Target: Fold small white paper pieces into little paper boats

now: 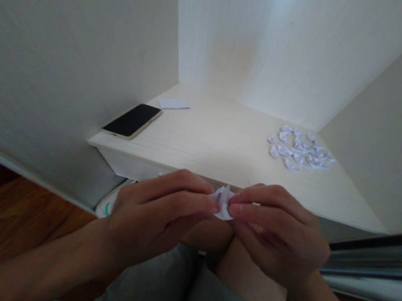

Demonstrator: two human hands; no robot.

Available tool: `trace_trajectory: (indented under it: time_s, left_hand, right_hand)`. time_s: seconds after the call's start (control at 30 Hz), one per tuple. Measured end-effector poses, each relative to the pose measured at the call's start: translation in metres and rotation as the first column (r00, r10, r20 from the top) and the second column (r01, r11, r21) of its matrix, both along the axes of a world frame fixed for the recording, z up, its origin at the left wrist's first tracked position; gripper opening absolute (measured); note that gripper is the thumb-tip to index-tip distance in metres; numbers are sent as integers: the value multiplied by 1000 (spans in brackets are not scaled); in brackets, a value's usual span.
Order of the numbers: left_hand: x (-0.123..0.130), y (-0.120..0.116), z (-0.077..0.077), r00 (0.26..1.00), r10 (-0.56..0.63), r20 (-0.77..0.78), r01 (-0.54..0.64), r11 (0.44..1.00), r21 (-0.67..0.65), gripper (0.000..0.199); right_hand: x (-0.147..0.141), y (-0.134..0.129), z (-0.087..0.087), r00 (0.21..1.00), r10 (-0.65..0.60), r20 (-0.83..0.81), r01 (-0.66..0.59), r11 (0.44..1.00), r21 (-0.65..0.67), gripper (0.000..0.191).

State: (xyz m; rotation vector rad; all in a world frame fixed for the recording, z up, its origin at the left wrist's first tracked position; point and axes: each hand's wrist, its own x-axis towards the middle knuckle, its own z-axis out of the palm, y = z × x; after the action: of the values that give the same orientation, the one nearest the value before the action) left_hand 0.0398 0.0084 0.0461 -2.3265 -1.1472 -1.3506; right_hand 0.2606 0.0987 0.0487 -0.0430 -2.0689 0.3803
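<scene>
Between both hands, above my knees and just in front of the shelf edge, is a small folded piece of white paper [224, 203]. It has a raised fold in the middle and a faint purple mark on its left part. My left hand [165, 204] pinches its left side between thumb and fingers. From the other side, my right hand [275, 228] pinches the right edge with its fingertips. My fingers cover part of the paper.
A pile of small folded white papers [298, 150] lies at the right on the white shelf [216, 142]. A dark-screened phone [133, 120] rests at the left, with a flat white paper [173, 103] behind it. Walls enclose the shelf's back and sides.
</scene>
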Motion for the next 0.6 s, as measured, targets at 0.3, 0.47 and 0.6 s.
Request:
trace_trajectory:
  time_s: [0.3,0.47,0.6]
  left_hand:
    - [-5,0,8,989,-106,100,120,981,-149,7]
    - [-10,-3,13,980,-179,85,196,935,-295,17]
    - [-14,-4,13,975,-210,75,222,916,-334,21]
  right_hand:
    - [3,-3,0,995,85,55,-76,987,-138,38]
    - [5,0,15,972,173,161,-141,971,-191,29]
    - [5,1,24,955,188,231,-150,974,-169,19]
